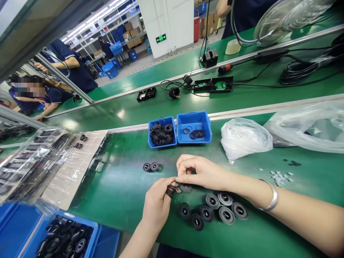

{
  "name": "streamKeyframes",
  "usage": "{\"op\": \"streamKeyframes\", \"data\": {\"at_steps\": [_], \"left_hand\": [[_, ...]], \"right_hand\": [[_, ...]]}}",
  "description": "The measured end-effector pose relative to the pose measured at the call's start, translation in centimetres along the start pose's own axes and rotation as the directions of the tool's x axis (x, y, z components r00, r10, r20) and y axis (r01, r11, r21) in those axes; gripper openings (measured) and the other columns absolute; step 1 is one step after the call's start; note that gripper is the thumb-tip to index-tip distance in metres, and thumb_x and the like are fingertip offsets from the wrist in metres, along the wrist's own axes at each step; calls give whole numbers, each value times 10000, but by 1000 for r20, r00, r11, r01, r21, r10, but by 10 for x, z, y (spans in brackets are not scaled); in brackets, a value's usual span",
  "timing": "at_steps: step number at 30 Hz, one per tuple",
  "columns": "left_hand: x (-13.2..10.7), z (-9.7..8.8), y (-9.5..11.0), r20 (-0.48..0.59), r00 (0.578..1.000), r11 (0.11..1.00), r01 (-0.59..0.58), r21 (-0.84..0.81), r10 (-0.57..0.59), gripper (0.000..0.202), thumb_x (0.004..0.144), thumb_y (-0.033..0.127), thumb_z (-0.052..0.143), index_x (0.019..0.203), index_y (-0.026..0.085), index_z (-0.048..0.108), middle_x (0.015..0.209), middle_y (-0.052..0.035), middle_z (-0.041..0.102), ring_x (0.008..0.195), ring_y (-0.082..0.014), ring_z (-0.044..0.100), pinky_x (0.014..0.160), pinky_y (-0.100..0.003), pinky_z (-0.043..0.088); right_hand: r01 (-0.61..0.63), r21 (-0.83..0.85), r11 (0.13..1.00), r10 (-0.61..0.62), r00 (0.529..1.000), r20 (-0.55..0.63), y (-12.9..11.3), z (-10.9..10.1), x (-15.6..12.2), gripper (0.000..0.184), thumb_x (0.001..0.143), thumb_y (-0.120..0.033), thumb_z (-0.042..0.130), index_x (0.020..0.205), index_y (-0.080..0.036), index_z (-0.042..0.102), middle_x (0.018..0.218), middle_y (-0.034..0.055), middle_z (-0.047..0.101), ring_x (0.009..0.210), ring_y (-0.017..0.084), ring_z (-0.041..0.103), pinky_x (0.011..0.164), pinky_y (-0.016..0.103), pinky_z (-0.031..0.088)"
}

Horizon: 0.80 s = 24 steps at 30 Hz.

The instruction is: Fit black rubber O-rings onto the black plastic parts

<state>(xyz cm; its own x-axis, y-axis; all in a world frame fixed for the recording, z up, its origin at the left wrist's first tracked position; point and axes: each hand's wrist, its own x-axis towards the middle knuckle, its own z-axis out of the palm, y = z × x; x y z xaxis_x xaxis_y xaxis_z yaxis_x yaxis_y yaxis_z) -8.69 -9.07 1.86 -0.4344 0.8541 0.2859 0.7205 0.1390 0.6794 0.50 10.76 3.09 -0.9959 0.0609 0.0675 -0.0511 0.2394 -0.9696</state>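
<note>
My left hand (pixel 158 200) is closed, with a small bunch of black rubber rings (pixel 170 191) around its fingers. The fingertips of my right hand (pixel 200 172) are pinched together and meet those of my left hand; whatever they may hold is hidden. Just below my right hand lies one round black part (pixel 186 188), partly covered by the fingers. Several more round black parts (pixel 226 215) with a slot-like centre mark lie on the green table below my right forearm. Two smaller round parts (pixel 150 167) sit side by side, up and left of my hands.
Beyond my hands stand a blue bin (pixel 162 144) of black rings and another blue bin (pixel 194 140) with fewer. To the right are a bag of white pieces (pixel 245 138) and loose white bits (pixel 281 178). A blue crate (pixel 92 229) of black parts stands lower left, below plastic-wrapped trays (pixel 64 168).
</note>
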Motion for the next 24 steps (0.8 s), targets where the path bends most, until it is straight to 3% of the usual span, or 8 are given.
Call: {"op": "streamKeyframes", "data": {"at_steps": [3,7,13,17,24], "left_hand": [[-5,-1,-5,-26,1000,1000,-8,-12,8,323,922,55,478,1169,204,623,885,-17,744,852,-133,693,809,-242,540],[-14,-4,-16,-73,997,1000,19,14,-18,301,930,74,485,1157,211,627,924,-25,741,864,-135,695,823,-257,543],[-23,-6,-25,-45,985,975,-158,155,167,318,901,43,474,1137,195,622,1000,-73,736,944,-173,690,838,-301,552],[-27,-4,-26,16,947,921,-317,226,322,374,867,11,455,1167,175,606,1104,-123,717,1106,-228,652,886,-367,534],[-30,-1,-22,255,833,789,-550,275,491,326,902,31,439,1172,109,603,1254,-155,669,1311,-239,510,1028,-396,459]], "right_hand": [[-50,-33,998,49,998,-27,3,-3,3,290,832,-410,670,705,-152,640,882,25,555,696,110,541,638,232,430],[-133,-125,983,143,987,74,9,-4,2,230,811,-319,667,656,-151,638,848,27,577,722,122,551,674,238,427],[-158,-209,965,183,977,107,15,-1,1,146,784,-243,661,668,-158,631,852,17,558,680,106,540,651,230,428],[-171,-213,962,196,975,101,13,-3,2,144,781,-221,649,659,-158,605,822,8,552,657,102,532,638,229,422],[-177,-225,958,203,974,97,14,-4,3,155,771,-220,632,639,-161,576,776,5,570,636,106,523,612,231,415]]}}
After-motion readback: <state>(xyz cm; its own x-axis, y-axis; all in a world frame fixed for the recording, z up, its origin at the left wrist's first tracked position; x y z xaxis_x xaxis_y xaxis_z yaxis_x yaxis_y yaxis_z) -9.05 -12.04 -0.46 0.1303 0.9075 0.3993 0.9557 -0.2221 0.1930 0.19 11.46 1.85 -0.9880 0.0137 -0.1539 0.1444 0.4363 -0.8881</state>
